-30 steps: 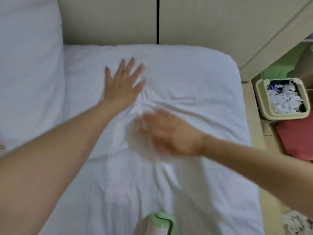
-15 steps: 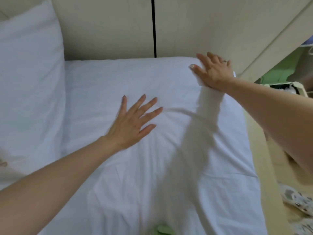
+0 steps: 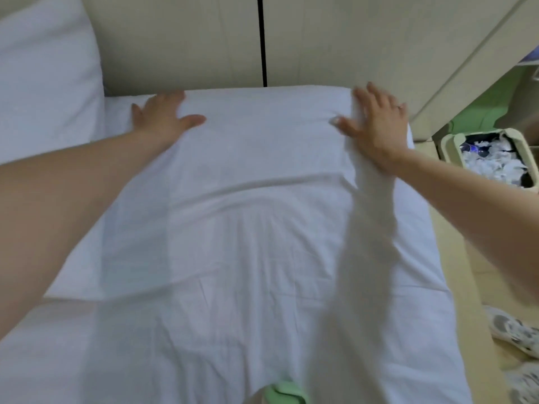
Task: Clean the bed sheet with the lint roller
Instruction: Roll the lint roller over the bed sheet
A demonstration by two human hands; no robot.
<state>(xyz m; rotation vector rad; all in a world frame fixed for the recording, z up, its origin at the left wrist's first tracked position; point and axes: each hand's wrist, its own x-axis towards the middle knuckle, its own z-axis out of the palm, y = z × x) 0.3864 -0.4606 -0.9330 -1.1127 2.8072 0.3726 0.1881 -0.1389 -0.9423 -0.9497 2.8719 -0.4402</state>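
The white bed sheet [image 3: 233, 228] covers the mattress, with a few creases across its middle. My left hand [image 3: 163, 118] lies flat on the sheet's far edge at the left, fingers straight. At the far right corner my right hand [image 3: 376, 126] presses flat, fingers spread. A long white strip of fabric [image 3: 367, 258] runs from under that palm down to the bottom of the view. A light-green plastic object [image 3: 287, 393], perhaps the lint roller, peeks in at the bottom edge; neither hand touches it.
A white pillow [image 3: 43, 83] stands at the left against the beige wall panels [image 3: 320, 39]. Right of the bed, a bin [image 3: 449, 144] full of white scraps sits on the floor. Patterned slippers [image 3: 513, 330] lie nearer, at the right edge.
My left hand slid from the middle of the sheet to its far edge. My right hand swept from the centre to the far right corner, drawing the white strip along.
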